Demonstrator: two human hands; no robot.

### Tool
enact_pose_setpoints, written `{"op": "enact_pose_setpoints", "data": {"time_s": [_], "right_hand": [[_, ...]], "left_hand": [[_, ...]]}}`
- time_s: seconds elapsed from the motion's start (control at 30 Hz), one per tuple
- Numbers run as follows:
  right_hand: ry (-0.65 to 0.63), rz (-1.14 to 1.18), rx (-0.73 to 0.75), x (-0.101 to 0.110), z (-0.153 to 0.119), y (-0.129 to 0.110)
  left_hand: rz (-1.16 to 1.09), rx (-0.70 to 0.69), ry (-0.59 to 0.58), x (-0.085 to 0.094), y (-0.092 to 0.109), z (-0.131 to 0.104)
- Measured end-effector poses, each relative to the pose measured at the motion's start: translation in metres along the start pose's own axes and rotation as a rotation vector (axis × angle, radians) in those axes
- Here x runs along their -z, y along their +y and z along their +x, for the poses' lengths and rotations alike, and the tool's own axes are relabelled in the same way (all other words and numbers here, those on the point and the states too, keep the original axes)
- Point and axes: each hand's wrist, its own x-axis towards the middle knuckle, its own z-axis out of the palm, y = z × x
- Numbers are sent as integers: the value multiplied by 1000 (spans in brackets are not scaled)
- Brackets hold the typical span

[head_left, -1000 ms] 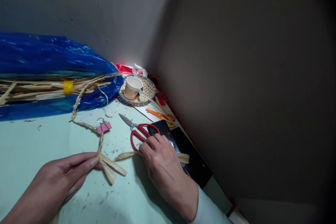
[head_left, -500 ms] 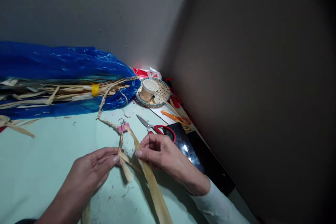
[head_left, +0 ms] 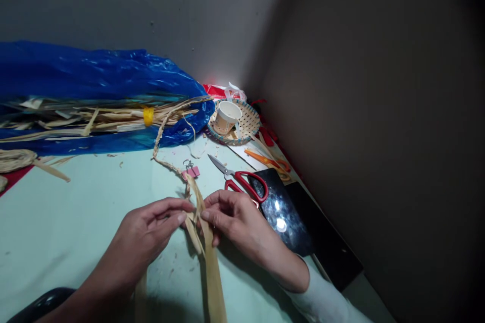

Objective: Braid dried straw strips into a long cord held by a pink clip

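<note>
One broad strip (head_left: 213, 277) of dried, straw-coloured fibre is pinched between thumb and fingers of the right hand (head_left: 242, 222), low in the centre of the frame, its narrow tip reaching up to the pink clip (head_left: 191, 172) and its wide end running out of the bottom edge. The left hand (head_left: 147, 227), just beside it, is closed to a fingertip pinch at the lower end of a thin braid (head_left: 160, 133), its palm loosely curved; the exact grip is partly hidden, so this is the likeliest reading. Short strands (head_left: 194, 238) splay out below those fingertips. The braid runs from there up through the clip and bends towards the bundle (head_left: 113, 120) in the blue plastic (head_left: 98, 73) at upper left.

The step in hand looks like laying the broad strip against the working end of the braid. The next move calls for the left pinch to hold the crossing firm while the strip's narrow part is set in flush with the strands and drawn snug, without twisting or splitting it.

No brand, label or writing can be read: the paper cup (head_left: 226, 117) in the woven tray (head_left: 248, 120), upper centre, carries print too small to make out. The red-handled scissors (head_left: 247, 181) and the glossy dark slab (head_left: 282, 217), right of centre, show no legible lettering.
</note>
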Motion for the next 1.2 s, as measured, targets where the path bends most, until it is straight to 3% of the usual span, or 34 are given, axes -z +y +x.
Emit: {"op": "enact_pose_setpoints", "data": {"time_s": [0.13,0.3,0.43,0.57,0.77,1.03,1.2], "right_hand": [[33,-74,49,-5,-2,-4],[127,-430,140,-11,-9,-6],[125,-551,175,-15,-11,-6],[71,-437,130,-12,-10,-4],[-40,-158,65,0,-8,-2],[-33,-230,72,12,-14,-4],[-198,-21,-104,12,-19,-10]], "left_hand": [[2,16,23,1,0,0],[23,106,2,-2,3,-1],[49,38,0,-5,9,-1],[119,-26,27,-7,11,-3],[16,68,41,-11,13,-6],[-38,-4,21,-8,5,-1],[-22,-6,71,-10,6,0]]}}
